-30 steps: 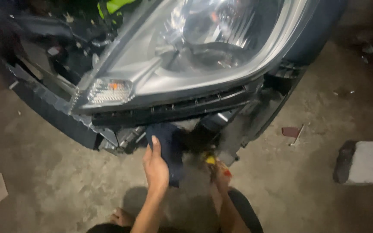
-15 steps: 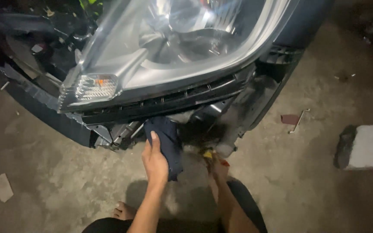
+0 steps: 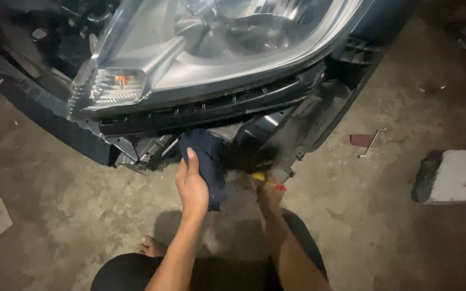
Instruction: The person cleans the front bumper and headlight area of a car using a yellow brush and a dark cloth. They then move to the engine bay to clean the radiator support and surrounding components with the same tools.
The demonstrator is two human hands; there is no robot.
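Dark blue cloth point(image 3: 207, 161) hangs limp and creased from your left hand point(image 3: 192, 186), top edge tucked under headlamp's lower black trim. Small tool point(image 3: 265, 180) in your right hand point(image 3: 269, 194): yellow and red handle (tip hidden in shadow).

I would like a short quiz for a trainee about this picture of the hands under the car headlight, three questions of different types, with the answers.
1. True or false: the left hand holds a dark blue cloth up against the underside of the car, below the headlight.
2. Multiple choice: the handle of the tool in the right hand is A) all black, B) yellow and red, C) green.
3. Fill in: on the concrete floor at the right lies a pale ____.

Key:
1. True.
2. B. The working end is hidden in the dark gap, so the kind of tool cannot be told.
3. Block, whitish with one dark side.
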